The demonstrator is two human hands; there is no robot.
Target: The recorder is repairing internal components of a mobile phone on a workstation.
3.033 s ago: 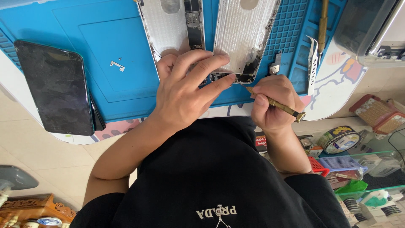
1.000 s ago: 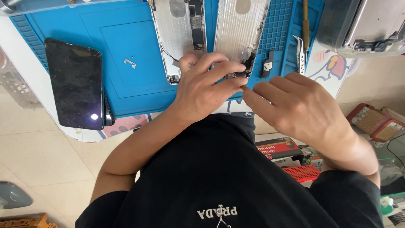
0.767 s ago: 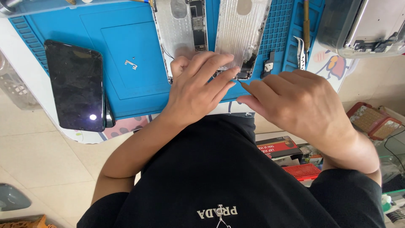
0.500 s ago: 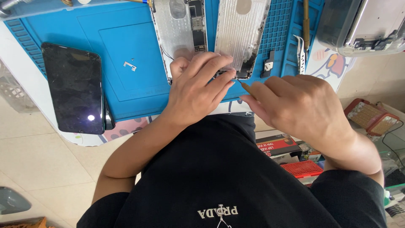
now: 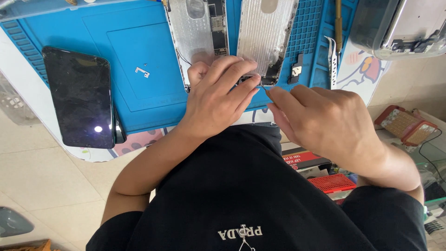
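Your left hand (image 5: pixel 218 100) sits flat on the bottom edge of the opened phone housing (image 5: pixel 197 35), fingers spread and pressing down near the lower end of the second silver panel (image 5: pixel 267 37) at about 1 o'clock from your knuckles. It isn't wrapped round anything, just pinning the shell to the blue repair mat (image 5: pixel 107 46).

Your right hand (image 5: pixel 325 123) comes in from 4 o'clock, fingers pinched together on a thin tool (image 5: pixel 265 88). Only a sliver of its tip shows past your fingertips, so I can't tell what kind of tool it is. That tip is right at the bottom corner of the silver panel, just beside your left fingertips, almost touching them.

The two open halves lie side by side at 12 o'clock on the mat, the left one with the dark board strip running down it, the right one ribbed and pale.

Other bits around:
- a dark phone screen (image 5: pixel 81 97) face up at 9 o'clock, half on the mat, half off it
- a tiny metal bracket (image 5: pixel 141 71) loose on the mat between the screen and the housing
- a small black part (image 5: pixel 296 74) just right of the silver panel
- tweezers (image 5: pixel 331 60) lying at 2 o'clock by the mat's edge, with a brownish tool handle (image 5: pixel 338 21) above them
- a red basket (image 5: pixel 334 182) down at 5 o'clock under your right wrist
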